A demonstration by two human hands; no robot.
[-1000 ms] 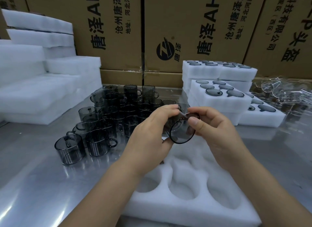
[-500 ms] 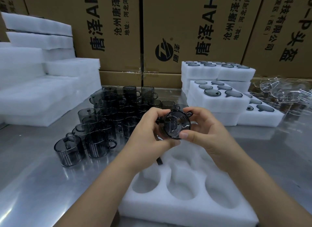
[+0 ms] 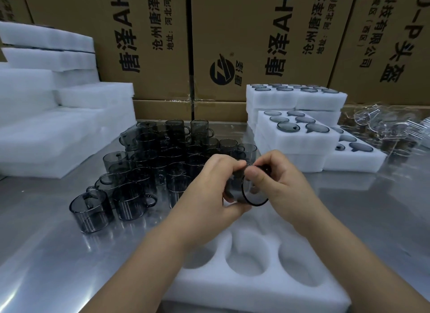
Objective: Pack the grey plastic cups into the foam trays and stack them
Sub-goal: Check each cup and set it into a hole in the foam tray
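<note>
Grey cup (image 3: 244, 190) partly behind left hand (image 3: 209, 187)

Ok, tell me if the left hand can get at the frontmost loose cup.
Probably yes, once freed: the left hand grips the held cup, and the frontmost loose cup stands uncovered on the table nearby.

One wide camera on my head looks forward and down — close over my left hand (image 3: 210, 187) and right hand (image 3: 282, 184).

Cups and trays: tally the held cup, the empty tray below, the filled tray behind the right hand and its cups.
Cups: 7 (held cup 1, in filled tray 6)
Trays: 2 (empty tray 1, filled tray 1)
Total: 9
</note>
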